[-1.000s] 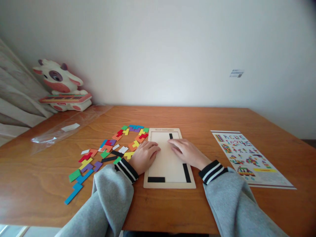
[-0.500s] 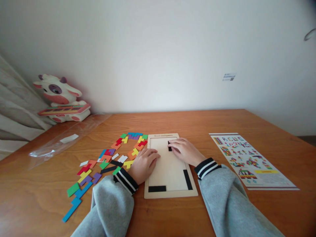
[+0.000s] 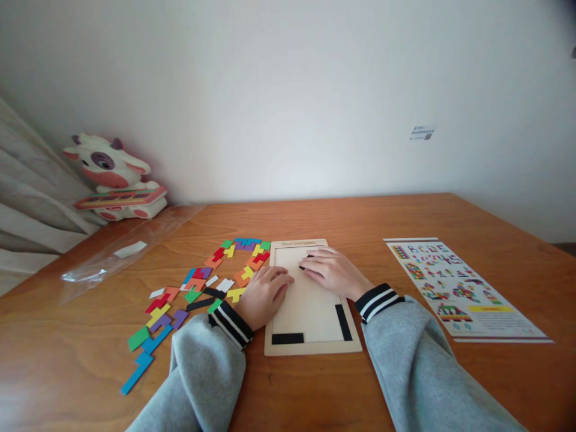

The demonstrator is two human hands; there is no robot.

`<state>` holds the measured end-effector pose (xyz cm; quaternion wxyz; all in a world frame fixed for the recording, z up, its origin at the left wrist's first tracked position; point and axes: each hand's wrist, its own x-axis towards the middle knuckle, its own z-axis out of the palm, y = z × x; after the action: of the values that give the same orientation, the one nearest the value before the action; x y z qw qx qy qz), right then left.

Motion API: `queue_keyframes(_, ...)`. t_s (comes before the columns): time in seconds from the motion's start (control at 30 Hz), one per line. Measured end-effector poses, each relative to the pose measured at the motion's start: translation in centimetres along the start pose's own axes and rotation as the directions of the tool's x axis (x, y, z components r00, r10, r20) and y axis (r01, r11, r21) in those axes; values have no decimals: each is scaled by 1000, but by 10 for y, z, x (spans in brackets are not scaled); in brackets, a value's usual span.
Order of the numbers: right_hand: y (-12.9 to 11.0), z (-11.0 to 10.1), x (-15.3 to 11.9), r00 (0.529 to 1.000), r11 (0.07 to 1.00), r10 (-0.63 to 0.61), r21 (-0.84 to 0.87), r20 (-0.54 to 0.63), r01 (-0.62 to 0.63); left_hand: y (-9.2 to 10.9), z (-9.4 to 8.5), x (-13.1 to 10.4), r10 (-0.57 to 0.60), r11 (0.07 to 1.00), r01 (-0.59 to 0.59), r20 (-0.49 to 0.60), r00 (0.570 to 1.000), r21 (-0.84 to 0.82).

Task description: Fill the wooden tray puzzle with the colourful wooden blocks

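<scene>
Table (image 3: 279, 390): beneath my grip, bearing everything.
Tray (image 3: 312, 349): under my right grip, long axis pointing away from me.
Right hand (image 3: 337, 273): fingertips closed on 1 black piece.
Left hand (image 3: 265, 294): left of that grip, released, over the tray's rim, likely steadying it.
2 black bars: nearer me than the grip; 1 crosswise (image 3: 288, 338), 1 lengthwise (image 3: 343, 322).
Black piece (image 3: 302, 267): inside the tray, mostly covered; long axis unclear.

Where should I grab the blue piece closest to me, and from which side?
Probably pinch the blue piece across its narrow near end, from above on your side, with the left hand: it lies flat, and that end points away from the other pieces.
</scene>
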<state>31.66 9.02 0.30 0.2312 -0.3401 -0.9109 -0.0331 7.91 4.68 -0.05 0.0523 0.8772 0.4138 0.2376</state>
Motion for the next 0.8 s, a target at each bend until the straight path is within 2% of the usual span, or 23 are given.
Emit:
queue_keyframes(0.1,-3,2,-3,999,1000,26,5,40,-26,0,0,-1,0,1000,0,9,1000,5)
queue_keyframes(0.27,-5,1,-5,980,975,193,-122,41,-186,2,-2,0,-4,1000,4,15,1000,9)
queue_keyframes(0.43,-4,8,-7,948,940,314,-153,44,-305,4,-3,0,-21,1000,21,37,999,18)
queue_keyframes(0.67,-3,24,-11,903,901,426,-114,52,-418,9,-3,1,-20,997,16,58,998,70)
queue_keyframes(0.73,-2,26,-12,895,894,446,-64,33,-443,9,-8,3,-35,994,29,63,997,102)
queue_keyframes(0.8,0,27,-13,885,885,465,19,-16,-465,4,-20,4,-86,984,76,57,995,162)
